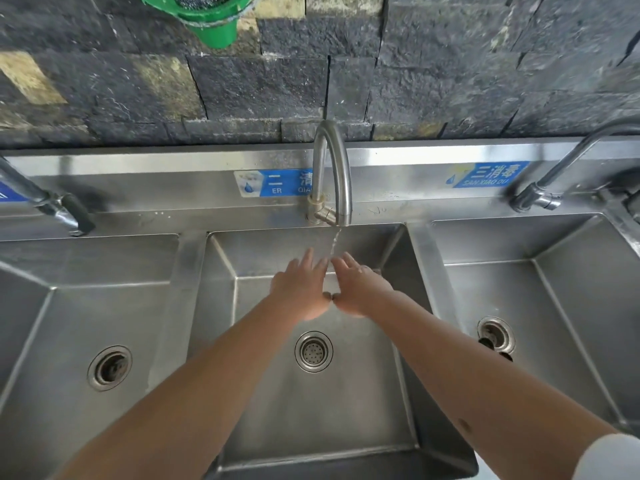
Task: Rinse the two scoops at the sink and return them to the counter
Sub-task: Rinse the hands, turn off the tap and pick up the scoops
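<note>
Both my hands are stretched out over the middle steel sink basin [284,410], under the curved steel faucet [332,171]. A thin stream of water [335,242] runs from its spout onto my fingertips. My left hand [303,291] and my right hand [360,289] are flat, palms down, fingers apart, thumbs touching each other. Neither hand holds anything. No scoop is in view.
The middle basin has a round drain strainer [313,351]. A left basin [86,323] and a right basin [540,306] flank it, each with its own tap. Blue labels [488,174] sit on the steel backsplash. A green plastic object [204,15] hangs on the dark stone wall above.
</note>
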Available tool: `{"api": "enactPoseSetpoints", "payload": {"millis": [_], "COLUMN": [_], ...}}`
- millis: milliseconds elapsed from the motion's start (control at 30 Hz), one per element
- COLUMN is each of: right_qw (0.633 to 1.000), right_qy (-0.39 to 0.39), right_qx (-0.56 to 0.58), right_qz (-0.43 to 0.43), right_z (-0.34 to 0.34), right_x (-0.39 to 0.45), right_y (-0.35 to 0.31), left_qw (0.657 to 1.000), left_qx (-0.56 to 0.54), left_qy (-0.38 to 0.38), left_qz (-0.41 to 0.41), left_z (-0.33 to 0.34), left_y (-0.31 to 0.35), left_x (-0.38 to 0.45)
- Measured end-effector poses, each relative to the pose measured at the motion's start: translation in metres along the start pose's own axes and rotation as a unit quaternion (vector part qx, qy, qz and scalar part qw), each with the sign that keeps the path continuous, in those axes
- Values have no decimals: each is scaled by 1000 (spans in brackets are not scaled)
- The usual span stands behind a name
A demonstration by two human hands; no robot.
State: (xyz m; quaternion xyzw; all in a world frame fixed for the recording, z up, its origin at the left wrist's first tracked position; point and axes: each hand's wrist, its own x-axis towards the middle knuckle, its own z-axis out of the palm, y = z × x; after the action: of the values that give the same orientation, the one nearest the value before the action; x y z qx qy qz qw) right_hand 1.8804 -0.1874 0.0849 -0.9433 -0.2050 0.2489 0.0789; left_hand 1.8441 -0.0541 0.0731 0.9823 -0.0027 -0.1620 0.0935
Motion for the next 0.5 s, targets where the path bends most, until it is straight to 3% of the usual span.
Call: {"api": "enactPoseSetpoints", "payload": {"millis": [233,500], "right_qw": [997,989], "right_qy": [-37,-5], "right_qx": [34,73], "right_qz": [67,129], "right_z": [54,74], "right_x": [-64,-114], "right_y": [37,113], "left_qw": [1000,997], "left_qx": [-22,-40], "left_qy": [-17,-59], "left_qz": [6,16], "left_z": [41,63], "left_y": [31,111], "left_x": [-35,-43]}}
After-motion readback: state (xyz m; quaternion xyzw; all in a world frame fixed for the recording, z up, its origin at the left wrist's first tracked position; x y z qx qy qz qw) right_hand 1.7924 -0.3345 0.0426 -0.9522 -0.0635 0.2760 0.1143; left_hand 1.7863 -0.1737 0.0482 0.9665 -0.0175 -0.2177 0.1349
